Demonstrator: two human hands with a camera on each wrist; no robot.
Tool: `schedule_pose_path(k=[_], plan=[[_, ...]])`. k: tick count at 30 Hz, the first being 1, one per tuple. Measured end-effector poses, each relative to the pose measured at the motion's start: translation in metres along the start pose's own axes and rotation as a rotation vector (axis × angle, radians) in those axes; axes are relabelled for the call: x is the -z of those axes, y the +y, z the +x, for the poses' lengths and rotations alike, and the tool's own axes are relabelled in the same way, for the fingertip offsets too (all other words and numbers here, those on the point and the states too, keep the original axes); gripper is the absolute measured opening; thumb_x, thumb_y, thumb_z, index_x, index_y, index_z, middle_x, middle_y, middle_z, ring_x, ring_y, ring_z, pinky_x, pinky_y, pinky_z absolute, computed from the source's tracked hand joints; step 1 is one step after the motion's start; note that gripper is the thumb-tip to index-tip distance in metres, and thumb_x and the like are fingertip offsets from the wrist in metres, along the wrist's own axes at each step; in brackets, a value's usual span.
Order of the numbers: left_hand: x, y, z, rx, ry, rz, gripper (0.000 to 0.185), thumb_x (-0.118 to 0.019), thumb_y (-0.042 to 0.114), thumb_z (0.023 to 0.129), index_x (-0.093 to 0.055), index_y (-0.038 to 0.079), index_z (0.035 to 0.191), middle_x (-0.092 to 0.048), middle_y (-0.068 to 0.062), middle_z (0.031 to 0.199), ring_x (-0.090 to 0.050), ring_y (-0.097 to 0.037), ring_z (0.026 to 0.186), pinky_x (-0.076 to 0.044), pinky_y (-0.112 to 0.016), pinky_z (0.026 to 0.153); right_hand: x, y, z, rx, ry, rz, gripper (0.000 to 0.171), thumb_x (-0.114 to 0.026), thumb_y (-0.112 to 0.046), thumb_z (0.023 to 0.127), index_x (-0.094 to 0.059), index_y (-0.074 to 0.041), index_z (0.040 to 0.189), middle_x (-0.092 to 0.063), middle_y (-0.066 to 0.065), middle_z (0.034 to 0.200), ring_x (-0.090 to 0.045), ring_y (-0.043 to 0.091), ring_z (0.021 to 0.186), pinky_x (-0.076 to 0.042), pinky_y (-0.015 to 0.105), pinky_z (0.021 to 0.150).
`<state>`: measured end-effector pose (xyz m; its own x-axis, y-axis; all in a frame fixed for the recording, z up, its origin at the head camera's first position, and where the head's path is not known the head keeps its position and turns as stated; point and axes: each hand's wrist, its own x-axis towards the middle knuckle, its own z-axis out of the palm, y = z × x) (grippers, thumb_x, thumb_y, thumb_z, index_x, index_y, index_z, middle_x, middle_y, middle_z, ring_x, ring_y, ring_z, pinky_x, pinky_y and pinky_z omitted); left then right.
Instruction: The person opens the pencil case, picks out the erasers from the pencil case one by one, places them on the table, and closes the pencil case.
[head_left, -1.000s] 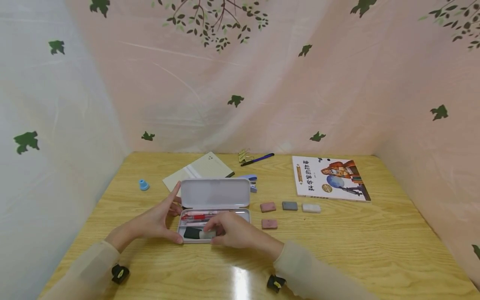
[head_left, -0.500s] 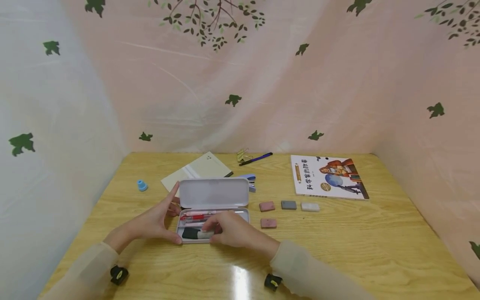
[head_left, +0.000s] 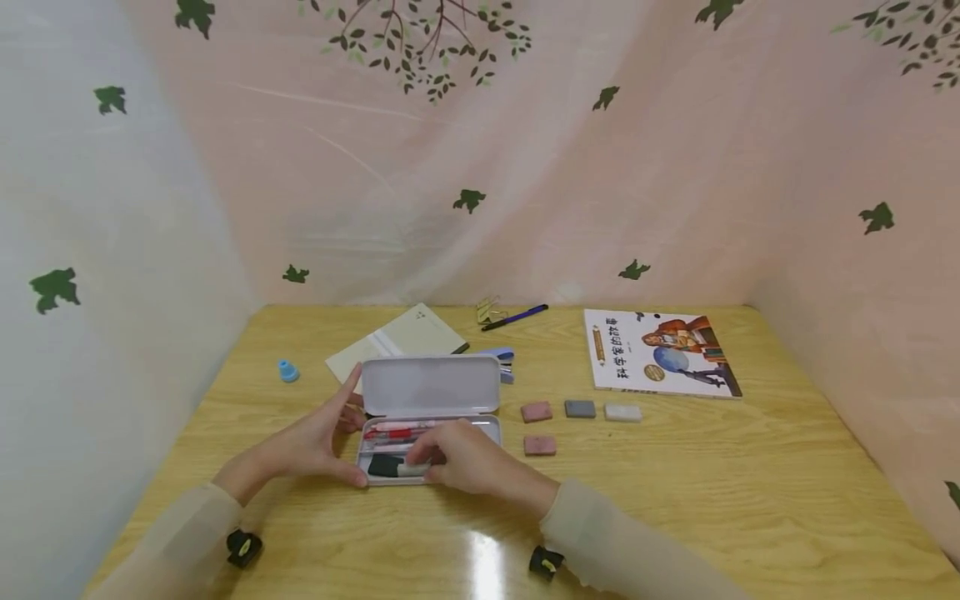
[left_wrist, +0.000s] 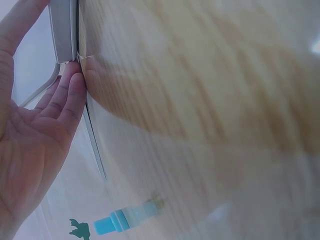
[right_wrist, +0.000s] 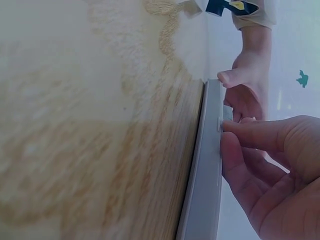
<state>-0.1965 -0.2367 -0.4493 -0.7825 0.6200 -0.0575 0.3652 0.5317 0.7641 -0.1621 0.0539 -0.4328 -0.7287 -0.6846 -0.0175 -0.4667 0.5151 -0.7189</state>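
A metal pencil case [head_left: 429, 387] stands with its lid up in the head view. Red and pink pens [head_left: 393, 432] lie in its back part. At its front lies an eraser [head_left: 386, 466] with a dark sleeve and a white end. My right hand [head_left: 468, 458] reaches into the case, thumb and fingertips pinching the white end; in the right wrist view its fingers [right_wrist: 239, 165] bend over the case's rim. My left hand [head_left: 318, 437] spreads along the left side, thumb at the front corner, index finger against the lid. The left wrist view shows its other fingers extended near the hinge.
Right of the case lie pink erasers [head_left: 537, 412], a grey eraser [head_left: 580, 409] and a white eraser [head_left: 622, 412]. Behind are a notebook [head_left: 408, 332], a blue stapler [head_left: 504, 367], a binder clip [head_left: 487, 312], a pen [head_left: 515, 317] and a book [head_left: 660, 354]. A small blue object [head_left: 288, 371] stands left.
The right fingers shift slightly over the eraser's white end, covering more of it. The left hand and the case stay in place; the head view sways a little.
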Motion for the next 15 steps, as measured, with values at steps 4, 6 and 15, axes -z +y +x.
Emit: schedule_pose_path(k=[4, 6, 15], plan=[[-0.002, 0.000, 0.004, -0.003, -0.014, -0.013, 0.142, -0.093, 0.030, 0.074, 0.018, 0.021, 0.161, -0.042, -0.017, 0.142, -0.055, -0.025, 0.120, -0.047, -0.040, 0.106, 0.002, 0.000, -0.003, -0.013, 0.030, -0.014, 0.020, -0.078, -0.004, 0.088, -0.080, -0.017, 0.103, -0.073, -0.014, 0.097, -0.062, -0.001, 0.089, -0.051, 0.018, 0.082], [-0.002, 0.000, 0.005, -0.001, -0.014, -0.015, 0.142, -0.094, 0.030, 0.074, 0.018, 0.022, 0.161, -0.042, -0.017, 0.142, -0.055, -0.025, 0.120, -0.048, -0.039, 0.106, 0.004, 0.000, -0.004, -0.017, 0.054, -0.021, 0.019, -0.077, -0.005, 0.088, -0.080, -0.017, 0.103, -0.073, -0.014, 0.097, -0.062, -0.001, 0.088, -0.050, 0.018, 0.080], [-0.003, -0.001, 0.002, 0.005, -0.002, -0.009, 0.142, -0.093, 0.031, 0.074, 0.019, 0.022, 0.161, -0.043, -0.017, 0.142, -0.055, -0.025, 0.120, -0.048, -0.040, 0.105, 0.033, -0.004, -0.024, -0.005, 0.106, 0.172, 0.022, -0.070, -0.001, 0.092, -0.079, -0.013, 0.108, -0.074, -0.007, 0.102, -0.063, 0.003, 0.087, -0.055, 0.021, 0.075]])
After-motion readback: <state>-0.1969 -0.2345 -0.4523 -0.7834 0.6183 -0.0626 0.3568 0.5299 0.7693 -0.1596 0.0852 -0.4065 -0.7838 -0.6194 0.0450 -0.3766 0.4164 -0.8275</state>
